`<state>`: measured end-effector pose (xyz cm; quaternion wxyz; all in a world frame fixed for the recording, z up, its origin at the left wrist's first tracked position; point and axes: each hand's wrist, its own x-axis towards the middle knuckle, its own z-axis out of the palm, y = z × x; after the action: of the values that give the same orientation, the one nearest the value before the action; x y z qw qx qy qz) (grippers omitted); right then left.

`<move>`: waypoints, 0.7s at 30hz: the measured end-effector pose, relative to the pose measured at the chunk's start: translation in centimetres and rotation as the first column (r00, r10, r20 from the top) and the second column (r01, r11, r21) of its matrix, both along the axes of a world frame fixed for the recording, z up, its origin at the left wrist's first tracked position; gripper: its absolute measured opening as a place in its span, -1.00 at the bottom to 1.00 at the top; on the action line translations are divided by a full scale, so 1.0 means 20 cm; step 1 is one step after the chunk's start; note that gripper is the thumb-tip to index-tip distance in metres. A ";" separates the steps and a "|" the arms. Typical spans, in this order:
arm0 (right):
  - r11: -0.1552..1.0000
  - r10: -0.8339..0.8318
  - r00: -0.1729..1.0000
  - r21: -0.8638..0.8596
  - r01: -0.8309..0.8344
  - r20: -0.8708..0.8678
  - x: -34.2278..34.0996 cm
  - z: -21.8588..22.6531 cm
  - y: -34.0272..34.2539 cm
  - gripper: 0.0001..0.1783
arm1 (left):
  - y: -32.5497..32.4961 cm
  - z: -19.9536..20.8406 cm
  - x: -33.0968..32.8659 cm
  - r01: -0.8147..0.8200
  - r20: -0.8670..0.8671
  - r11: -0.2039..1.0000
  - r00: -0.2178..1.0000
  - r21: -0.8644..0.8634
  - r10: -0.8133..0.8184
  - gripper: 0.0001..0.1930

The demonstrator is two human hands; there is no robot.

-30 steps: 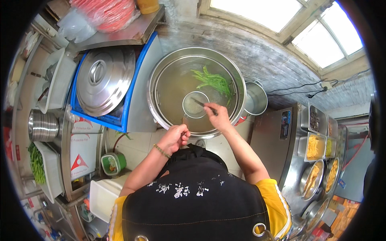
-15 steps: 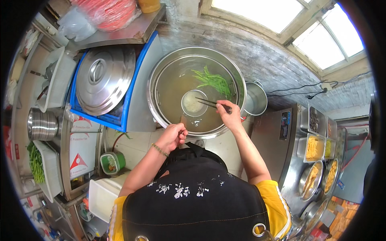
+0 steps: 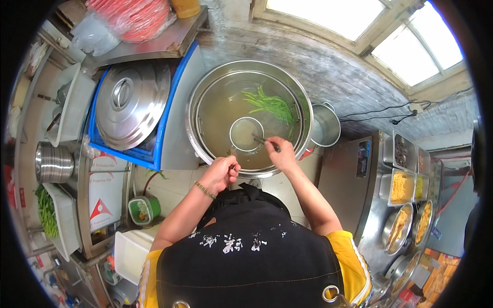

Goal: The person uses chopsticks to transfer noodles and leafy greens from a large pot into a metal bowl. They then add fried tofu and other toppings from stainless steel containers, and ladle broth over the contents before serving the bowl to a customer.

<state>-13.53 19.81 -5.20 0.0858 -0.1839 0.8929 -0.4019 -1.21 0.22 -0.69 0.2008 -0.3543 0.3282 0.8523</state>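
A large round steel pot (image 3: 192,128) of cloudy liquid stands in front of me. Near its front edge sits a round noodle strainer (image 3: 231,139) with pale, whitish contents that look like noodles. My left hand (image 3: 221,174) is closed around the strainer's handle, which mostly disappears inside the fist. In my right hand (image 3: 281,153) is a pair of dark chopsticks (image 3: 261,139), their tips dipped into the strainer. Long green vegetable stalks (image 3: 269,106) float at the far right side of the pot.
To the left, a steel lid (image 3: 132,108) rests on a blue-edged crate (image 3: 160,149). A metal bucket (image 3: 325,125) stands right of the pot against the wall. Farther right, a steel counter (image 3: 365,197) carries food trays, including one of yellow strips (image 3: 398,188). Leafy greens (image 3: 47,210) fill a white basket at left.
My right hand has moved left and slightly nearer to me, and the chopsticks now point more steeply down into the strainer. My left hand stays at nearly the same place.
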 end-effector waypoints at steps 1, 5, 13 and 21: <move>0.999 0.032 0.999 0.019 -0.032 -0.026 0.03 0.01 -0.02 -0.73 | 0.00 0.00 0.01 0.004 -0.002 1.000 1.000 0.004 -0.004 -0.88; 0.914 -0.012 0.930 -0.374 0.160 0.367 -0.02 -0.04 -0.04 -0.77 | 0.00 0.04 0.04 0.008 -0.022 1.000 1.000 -0.001 -0.008 -0.86; 0.995 0.071 0.985 -0.077 -0.059 0.158 -0.01 0.07 0.01 -0.76 | -0.02 0.05 0.06 -0.019 -0.031 1.000 0.999 -0.012 0.019 -0.85; 0.979 0.146 0.981 -0.159 -0.124 0.131 0.00 0.05 -0.09 -0.77 | -0.01 0.06 0.05 0.002 -0.027 1.000 1.000 -0.014 -0.002 -0.86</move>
<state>-13.57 17.98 -4.22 0.1621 -0.2211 0.8372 -0.4732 -0.20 0.05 0.52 0.1949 -0.3438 0.3371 0.8545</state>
